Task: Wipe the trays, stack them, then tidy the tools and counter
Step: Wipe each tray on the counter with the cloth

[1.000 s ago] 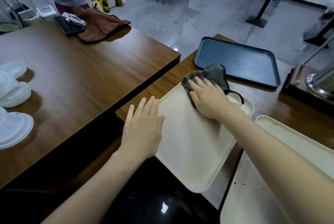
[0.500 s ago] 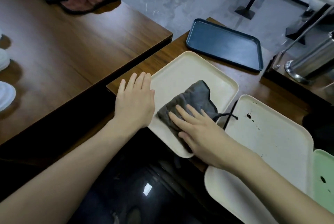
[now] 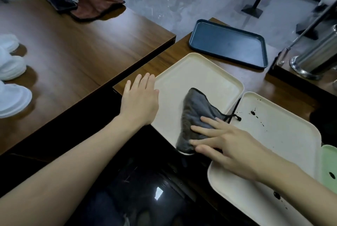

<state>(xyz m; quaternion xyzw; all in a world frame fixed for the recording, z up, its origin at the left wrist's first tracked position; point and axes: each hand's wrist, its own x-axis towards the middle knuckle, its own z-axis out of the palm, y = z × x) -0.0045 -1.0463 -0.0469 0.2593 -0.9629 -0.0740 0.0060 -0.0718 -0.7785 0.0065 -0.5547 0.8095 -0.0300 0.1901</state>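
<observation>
A cream tray (image 3: 197, 72) lies on the lower wooden counter. On its near right corner sits a grey cloth (image 3: 197, 109), pressed flat by the straight fingers of my right hand (image 3: 226, 143). My left hand (image 3: 140, 99) rests flat on the tray's left edge and the counter. To the right lies a second cream tray (image 3: 284, 134) with dark spots on it. A pale green tray (image 3: 330, 163) shows at the right edge, also spotted. A dark blue tray (image 3: 228, 43) lies further back on the counter.
A higher wooden table (image 3: 73, 46) stands to the left with white lids (image 3: 11, 83) at its left edge and a brown cloth (image 3: 94, 3) and dark device at the back. A steel container (image 3: 317, 54) stands at the right. A person stands at the far left.
My right hand has dragged the grey cloth from the tray's far end to its near right corner. My left hand stays flat at the tray's left edge.
</observation>
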